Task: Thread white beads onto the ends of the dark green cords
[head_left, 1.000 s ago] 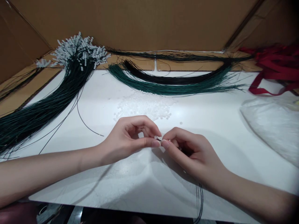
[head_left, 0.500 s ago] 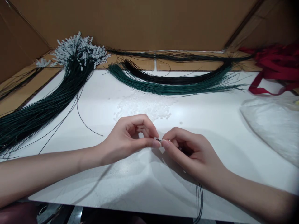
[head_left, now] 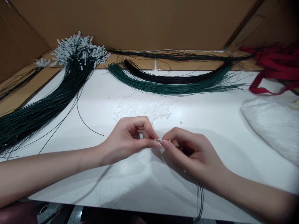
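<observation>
My left hand (head_left: 133,137) is closed in a pinch of thumb and forefinger on a small white bead (head_left: 156,140), mostly covered by the fingertips. Just to its right, my right hand (head_left: 191,149) pinches thin dark wires, whose tips meet the bead between the two hands. The wires (head_left: 201,199) run back under my right palm and hang over the table's front edge. Behind my left hand lies a loose pile of white beads (head_left: 142,105). One stray bead (head_left: 181,122) sits beyond my right hand.
At left lies a thick bundle of dark green wires (head_left: 53,102) tipped with white beads (head_left: 79,51). Green wires (head_left: 163,88) and black wires (head_left: 173,80) curve across the back. Red ribbon (head_left: 268,77) and a clear plastic bag (head_left: 273,121) lie right. Cardboard walls (head_left: 149,25) enclose the back.
Both hands stay almost in place. The left fingers have dipped slightly, and a little more of the wire tips shows between the two pinches.
</observation>
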{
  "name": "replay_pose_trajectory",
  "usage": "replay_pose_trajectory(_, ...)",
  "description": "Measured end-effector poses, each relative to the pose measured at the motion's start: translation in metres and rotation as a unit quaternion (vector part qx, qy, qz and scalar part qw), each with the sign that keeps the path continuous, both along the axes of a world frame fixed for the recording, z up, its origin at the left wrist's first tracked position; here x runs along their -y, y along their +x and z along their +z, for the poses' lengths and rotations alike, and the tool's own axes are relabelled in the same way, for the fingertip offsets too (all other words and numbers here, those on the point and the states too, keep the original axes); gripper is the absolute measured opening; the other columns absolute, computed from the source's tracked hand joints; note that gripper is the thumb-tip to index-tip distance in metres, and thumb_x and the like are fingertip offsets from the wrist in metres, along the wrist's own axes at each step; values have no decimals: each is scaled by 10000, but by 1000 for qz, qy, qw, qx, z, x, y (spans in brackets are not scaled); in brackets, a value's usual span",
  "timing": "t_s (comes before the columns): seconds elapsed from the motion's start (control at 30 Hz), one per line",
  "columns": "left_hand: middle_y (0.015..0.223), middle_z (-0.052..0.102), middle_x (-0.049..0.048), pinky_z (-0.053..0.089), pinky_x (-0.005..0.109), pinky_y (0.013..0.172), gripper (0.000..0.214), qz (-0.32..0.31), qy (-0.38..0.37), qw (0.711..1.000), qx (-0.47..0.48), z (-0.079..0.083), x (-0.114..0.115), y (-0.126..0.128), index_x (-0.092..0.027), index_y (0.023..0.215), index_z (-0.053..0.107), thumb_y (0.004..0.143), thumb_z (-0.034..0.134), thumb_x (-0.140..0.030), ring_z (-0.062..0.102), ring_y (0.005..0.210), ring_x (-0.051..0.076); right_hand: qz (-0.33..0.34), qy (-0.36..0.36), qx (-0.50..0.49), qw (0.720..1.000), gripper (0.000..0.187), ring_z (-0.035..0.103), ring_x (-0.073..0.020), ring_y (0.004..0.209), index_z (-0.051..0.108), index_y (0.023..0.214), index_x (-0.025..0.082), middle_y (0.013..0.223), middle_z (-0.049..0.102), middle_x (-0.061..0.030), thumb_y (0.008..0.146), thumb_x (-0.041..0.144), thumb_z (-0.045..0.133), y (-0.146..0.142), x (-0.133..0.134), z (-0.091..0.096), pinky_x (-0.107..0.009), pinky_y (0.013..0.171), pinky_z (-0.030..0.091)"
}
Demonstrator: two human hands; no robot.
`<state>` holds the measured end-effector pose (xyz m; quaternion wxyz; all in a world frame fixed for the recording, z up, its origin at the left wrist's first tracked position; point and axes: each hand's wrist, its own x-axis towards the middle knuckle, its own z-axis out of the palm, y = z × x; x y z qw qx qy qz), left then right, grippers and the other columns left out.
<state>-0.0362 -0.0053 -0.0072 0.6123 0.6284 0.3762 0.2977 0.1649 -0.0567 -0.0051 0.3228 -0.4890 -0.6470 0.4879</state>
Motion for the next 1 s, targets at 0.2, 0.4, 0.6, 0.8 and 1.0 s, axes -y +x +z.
replay_pose_trajectory(0.2,680,646,5,428,193,557,181,-4,4,1000,-6,0,1,0,-145,735,657,729,831,-196,565,629,85,-1,14,4,1000,205,352,-71,494,619,802,180,554,372,66,971,273,550,-1,1,-1,-225,453,270)
replay_pose_trajectory(0.4,662,642,1,424,186,552,183,2,-1,1000,-10,0,1,2,-145,718,653,720,830,-193,564,620,83,0,29,13,1000,203,329,-71,503,624,791,172,559,339,69,966,245,551,-1,0,-1,-223,451,259)
replay_pose_trajectory(0.6,668,657,0,440,176,562,161,1,-6,1000,-16,2,1,2,-143,718,658,714,818,-153,579,621,81,2,32,11,999,207,309,-67,507,611,771,171,561,316,74,961,242,570,-2,-1,-1,-216,443,241)
replay_pose_trajectory(0.8,646,640,4,413,189,538,156,4,1,999,-36,1,2,3,-143,692,656,709,810,-165,550,599,88,7,36,15,999,220,299,-64,499,581,745,175,557,298,78,955,237,571,-1,2,-1,-213,437,234)
replay_pose_trajectory(1.0,615,622,2,397,193,513,173,11,7,998,-62,1,3,5,-135,693,657,713,812,-208,532,570,90,5,45,26,999,224,292,-62,498,569,724,173,559,298,78,943,218,566,-2,0,-1,-212,434,225)
